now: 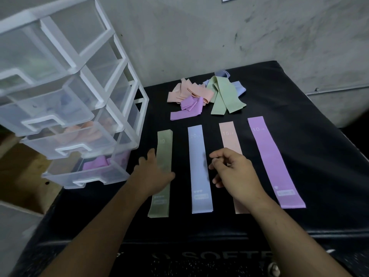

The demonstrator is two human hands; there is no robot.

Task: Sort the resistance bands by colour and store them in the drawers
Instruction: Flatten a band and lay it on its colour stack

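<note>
My left hand [153,174] lies palm down, fingers straight and slightly spread, forearm reaching forward. My right hand [235,172] sits just beside it, fingers loosely curled, thumb near the forefinger.

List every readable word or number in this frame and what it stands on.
"10": purple band, far end; the small letters after it are unreadable.
"15": peach band, far end.
"20": blue band, far end.
Green band: a faint number ending in "0"; the first digit is unclear.
"SOFT": mat, front edge; the rest is cut off.
Small labels at the bands' near ends: too blurred to read.
</note>
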